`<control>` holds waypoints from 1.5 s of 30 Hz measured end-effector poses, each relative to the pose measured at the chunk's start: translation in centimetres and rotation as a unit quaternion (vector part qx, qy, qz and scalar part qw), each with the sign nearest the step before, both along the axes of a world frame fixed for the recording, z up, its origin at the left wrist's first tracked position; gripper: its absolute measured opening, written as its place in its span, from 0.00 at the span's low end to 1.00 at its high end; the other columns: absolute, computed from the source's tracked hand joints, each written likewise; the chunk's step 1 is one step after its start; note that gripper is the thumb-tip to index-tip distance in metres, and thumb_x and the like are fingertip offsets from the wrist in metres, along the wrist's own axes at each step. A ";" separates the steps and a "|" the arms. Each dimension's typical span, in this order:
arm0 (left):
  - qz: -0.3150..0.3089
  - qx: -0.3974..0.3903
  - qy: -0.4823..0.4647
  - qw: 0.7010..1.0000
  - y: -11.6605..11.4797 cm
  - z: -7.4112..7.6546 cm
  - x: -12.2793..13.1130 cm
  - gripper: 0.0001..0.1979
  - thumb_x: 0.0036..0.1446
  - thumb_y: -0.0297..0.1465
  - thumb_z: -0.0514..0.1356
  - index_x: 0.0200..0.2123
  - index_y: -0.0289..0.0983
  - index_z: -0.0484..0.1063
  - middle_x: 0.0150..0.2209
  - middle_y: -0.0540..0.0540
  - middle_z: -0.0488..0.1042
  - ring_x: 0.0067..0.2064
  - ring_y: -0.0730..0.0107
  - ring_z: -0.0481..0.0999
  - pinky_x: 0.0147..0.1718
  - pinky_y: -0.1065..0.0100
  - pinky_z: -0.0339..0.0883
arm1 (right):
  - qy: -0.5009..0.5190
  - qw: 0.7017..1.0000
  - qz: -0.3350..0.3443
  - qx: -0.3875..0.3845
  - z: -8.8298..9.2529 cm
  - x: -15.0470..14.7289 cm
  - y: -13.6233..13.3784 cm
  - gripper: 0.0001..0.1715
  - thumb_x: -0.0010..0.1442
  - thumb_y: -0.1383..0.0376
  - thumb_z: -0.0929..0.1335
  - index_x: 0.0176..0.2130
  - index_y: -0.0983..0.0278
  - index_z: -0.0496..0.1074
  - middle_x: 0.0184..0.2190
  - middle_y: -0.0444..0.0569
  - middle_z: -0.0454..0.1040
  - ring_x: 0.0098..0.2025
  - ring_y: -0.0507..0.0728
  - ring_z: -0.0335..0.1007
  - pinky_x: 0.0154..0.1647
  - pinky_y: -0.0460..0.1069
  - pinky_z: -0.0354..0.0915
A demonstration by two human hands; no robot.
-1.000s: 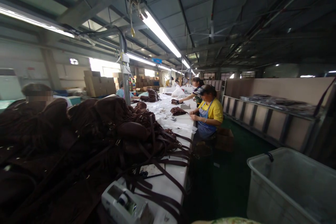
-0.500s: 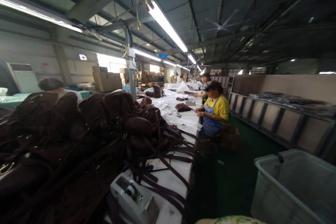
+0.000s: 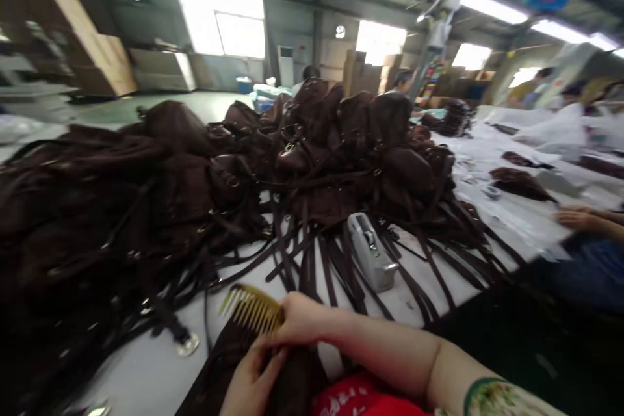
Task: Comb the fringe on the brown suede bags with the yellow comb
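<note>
In my right hand [image 3: 301,317] is a yellowish wide-toothed comb [image 3: 253,309], its teeth pointing down to the left. My left hand [image 3: 253,374] is just below it, close to the right fingers. Its fingers close on a dark brown bag piece [image 3: 219,364] that lies in front of me at the table edge. Part of that piece is hidden under my hands. Just beyond my right hand, many dark brown straps trail over the white table [image 3: 146,370]. Among them stands a grey tape dispenser [image 3: 373,257].
A large heap of dark brown bags [image 3: 185,175] with metal fittings covers the table from the left to beyond the dispenser. A co-worker's hand [image 3: 578,218] is at the right edge, near a brown piece [image 3: 519,183]. White plastic sheeting [image 3: 560,130] lies farther back.
The view has swung left and down, from the aisle and seated co-workers to the bag heap. Both my hands and the comb, out of sight before, now show.
</note>
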State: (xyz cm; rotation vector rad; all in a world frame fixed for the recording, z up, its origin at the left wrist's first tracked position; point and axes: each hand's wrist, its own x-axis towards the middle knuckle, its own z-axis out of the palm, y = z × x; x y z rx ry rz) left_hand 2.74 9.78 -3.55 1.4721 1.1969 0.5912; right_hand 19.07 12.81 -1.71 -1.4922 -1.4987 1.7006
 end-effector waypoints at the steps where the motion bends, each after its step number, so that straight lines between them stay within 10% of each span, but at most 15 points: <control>1: -0.017 -0.028 -0.047 0.998 -0.1 0.1 0.0 0.24 0.47 0.50 0.62 0.37 0.35 0.75 0.42 0.41 0.77 0.49 0.49 0.72 0.48 0.55 0.67 | 0.030 1.000 0.004 -0.003 0.0 0.3 -0.1 0.24 0.44 0.51 0.74 0.33 0.68 0.74 0.23 0.40 0.71 0.21 0.47 0.63 0.21 0.42 0.61; 4: -0.009 -0.082 -0.135 0.987 -0.2 0.6 0.1 0.21 0.50 0.50 0.60 0.30 0.35 0.73 0.41 0.41 0.77 0.49 0.51 0.71 0.52 0.56 0.63 | 0.067 0.995 0.018 0.067 1.0 1.3 -0.8 0.26 0.47 0.51 0.73 0.38 0.69 0.72 0.29 0.46 0.74 0.26 0.50 0.67 0.28 0.45 0.65; 8: 0.009 -0.103 -0.193 0.976 -0.4 0.9 -0.2 0.19 0.54 0.47 0.58 0.29 0.35 0.73 0.41 0.42 0.77 0.48 0.55 0.72 0.53 0.57 0.62 | -0.125 0.954 0.007 0.272 3.1 2.2 -3.2 0.23 0.58 0.58 0.67 0.51 0.65 0.65 0.45 0.51 0.71 0.45 0.56 0.68 0.47 0.51 0.64; 14: -0.001 -0.111 -0.215 0.970 -1.0 0.3 -0.6 0.17 0.52 0.42 0.61 0.39 0.35 0.76 0.43 0.42 0.77 0.48 0.56 0.73 0.53 0.56 0.63 | -0.378 0.835 0.190 0.351 3.2 1.6 -5.7 0.15 0.66 0.61 0.59 0.50 0.57 0.68 0.39 0.48 0.71 0.40 0.54 0.69 0.38 0.46 0.62; 19: 0.082 -0.124 -0.227 0.962 -2.1 0.5 -0.9 0.14 0.49 0.40 0.62 0.36 0.36 0.77 0.39 0.44 0.78 0.44 0.58 0.74 0.51 0.56 0.64 | -0.422 0.794 0.238 0.368 3.0 1.3 -5.1 0.16 0.66 0.61 0.59 0.51 0.57 0.66 0.39 0.48 0.72 0.42 0.55 0.68 0.36 0.45 0.60; 30: 0.058 0.136 -0.010 0.989 -3.7 2.1 -0.4 0.18 0.63 0.40 0.46 0.27 0.38 0.67 0.31 0.44 0.71 0.36 0.62 0.70 0.41 0.58 0.64 | -0.451 0.780 0.209 0.381 3.0 1.1 -4.7 0.16 0.67 0.62 0.56 0.50 0.59 0.66 0.35 0.48 0.74 0.39 0.55 0.69 0.34 0.47 0.58; 40: -0.001 0.311 0.074 0.948 -2.7 2.2 -0.7 0.15 0.65 0.32 0.45 0.46 0.33 0.68 0.45 0.38 0.73 0.49 0.58 0.69 0.51 0.55 0.61 | -0.464 0.790 0.170 0.364 2.5 1.0 -4.0 0.17 0.66 0.63 0.57 0.52 0.60 0.64 0.36 0.48 0.74 0.39 0.55 0.69 0.36 0.46 0.59; 45: -0.003 0.314 0.166 0.935 -2.1 2.2 -0.5 0.18 0.65 0.34 0.43 0.31 0.35 0.69 0.33 0.40 0.73 0.38 0.58 0.73 0.42 0.58 0.66 | -0.458 0.808 0.137 0.344 2.3 0.4 -2.8 0.17 0.67 0.63 0.56 0.53 0.59 0.64 0.38 0.49 0.75 0.41 0.55 0.70 0.39 0.46 0.60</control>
